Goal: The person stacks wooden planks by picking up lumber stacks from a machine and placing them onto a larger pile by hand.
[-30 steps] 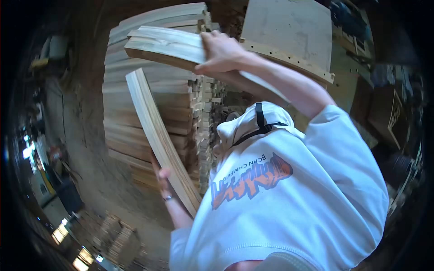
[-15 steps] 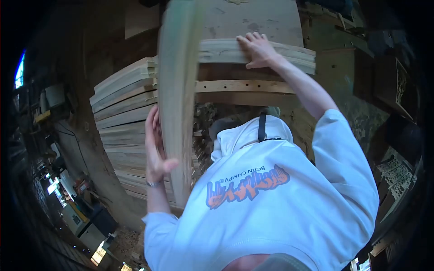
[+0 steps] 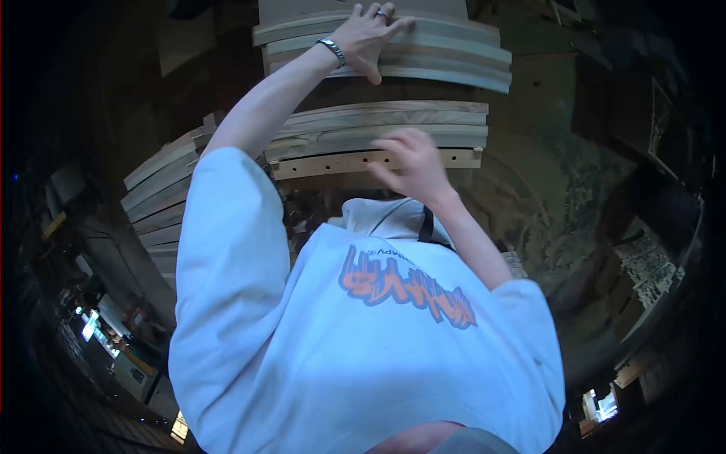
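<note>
My left hand (image 3: pixel 368 36), with a ring and a metal bracelet, rests on the far row of pale wooden boards (image 3: pixel 454 57). Its fingers are spread, with the thumb pointing toward me. Closer to my body, my right hand (image 3: pixel 414 163) is over the near boards (image 3: pixel 446 125), slightly blurred, its fingers bent and apart from the thumb. Nothing shows in its grasp. Along the front of those near boards runs a drilled wooden strip (image 3: pixel 302 168), with several dark holes; my right hand covers part of it.
A stack of boards (image 3: pixel 162 185) stands at the left, partly behind my left arm. Beyond the far boards is a pale flat panel (image 3: pixel 302 7). Piled light-coloured pieces (image 3: pixel 650 261) lie at the right. The surroundings are dark.
The long board that stood across the view beside my left hand is no longer there. My left hand has moved to the far boards; my right hand has come back from them toward my body.
</note>
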Demonstrator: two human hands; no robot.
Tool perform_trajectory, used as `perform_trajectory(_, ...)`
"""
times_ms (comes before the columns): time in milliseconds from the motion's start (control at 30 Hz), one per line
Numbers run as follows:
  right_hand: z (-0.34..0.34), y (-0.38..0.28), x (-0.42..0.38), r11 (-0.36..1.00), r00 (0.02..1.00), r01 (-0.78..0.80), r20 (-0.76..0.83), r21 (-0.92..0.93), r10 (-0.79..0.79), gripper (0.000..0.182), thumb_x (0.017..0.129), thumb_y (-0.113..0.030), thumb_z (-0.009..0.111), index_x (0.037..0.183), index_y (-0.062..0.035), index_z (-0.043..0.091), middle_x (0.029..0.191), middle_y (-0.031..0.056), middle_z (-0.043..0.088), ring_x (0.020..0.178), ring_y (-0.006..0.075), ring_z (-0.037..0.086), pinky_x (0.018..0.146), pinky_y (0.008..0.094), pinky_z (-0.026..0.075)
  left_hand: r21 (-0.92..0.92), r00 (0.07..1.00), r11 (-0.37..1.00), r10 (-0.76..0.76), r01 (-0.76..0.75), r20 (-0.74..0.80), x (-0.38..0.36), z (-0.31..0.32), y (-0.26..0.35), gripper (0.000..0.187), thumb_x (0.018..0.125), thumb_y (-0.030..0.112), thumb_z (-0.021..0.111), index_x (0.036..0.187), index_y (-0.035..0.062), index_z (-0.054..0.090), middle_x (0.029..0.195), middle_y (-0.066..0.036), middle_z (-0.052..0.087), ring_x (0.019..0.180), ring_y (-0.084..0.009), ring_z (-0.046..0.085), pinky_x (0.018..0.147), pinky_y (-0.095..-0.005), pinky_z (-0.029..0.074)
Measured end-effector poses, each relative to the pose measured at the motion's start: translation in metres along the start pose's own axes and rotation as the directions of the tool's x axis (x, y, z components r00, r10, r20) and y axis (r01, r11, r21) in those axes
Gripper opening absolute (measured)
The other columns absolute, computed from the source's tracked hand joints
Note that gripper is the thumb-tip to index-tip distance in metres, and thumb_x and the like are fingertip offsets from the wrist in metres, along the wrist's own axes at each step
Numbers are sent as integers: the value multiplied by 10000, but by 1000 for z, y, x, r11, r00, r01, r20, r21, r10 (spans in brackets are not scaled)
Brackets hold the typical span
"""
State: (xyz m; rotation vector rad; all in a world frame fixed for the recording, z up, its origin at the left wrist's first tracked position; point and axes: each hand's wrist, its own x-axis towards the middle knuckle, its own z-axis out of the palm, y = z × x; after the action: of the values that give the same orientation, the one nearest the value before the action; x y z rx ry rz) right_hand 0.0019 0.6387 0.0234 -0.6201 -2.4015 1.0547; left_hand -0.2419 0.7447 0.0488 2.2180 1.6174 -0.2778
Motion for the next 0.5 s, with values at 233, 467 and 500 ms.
perform_trajectory(233,-77,117,-80,462,505,-799,14,386,863,432,906,-348,682,1125,23,659,947,53,673,898,154,606,836,293,477,-276,848,925,-356,260,-393,-62,69,-20,859,641,358,813,1379,116,448,1210,-216,599,1201,-371,516,1022,-503,379)
perform_trajectory(467,-94,158,-95,136,461,-750,363,647,810,392,948,-234,640,1229,36,590,1149,48,636,1000,98,597,867,235,470,-899,212,37,-975,437,63,-271,207,23,364,854,214,731,1137,-4,659,1055,-118,695,958,-187,660,842,-310,523)
perform_trajectory(500,-93,162,-96,70,439,-733,393,676,808,392,957,-227,623,1250,28,572,1175,48,621,1006,101,594,863,229,468,-983,208,-127,-966,136,153,-272,212,27,409,852,231,746,1167,-11,646,1045,-100,694,925,-157,655,823,-283,521)
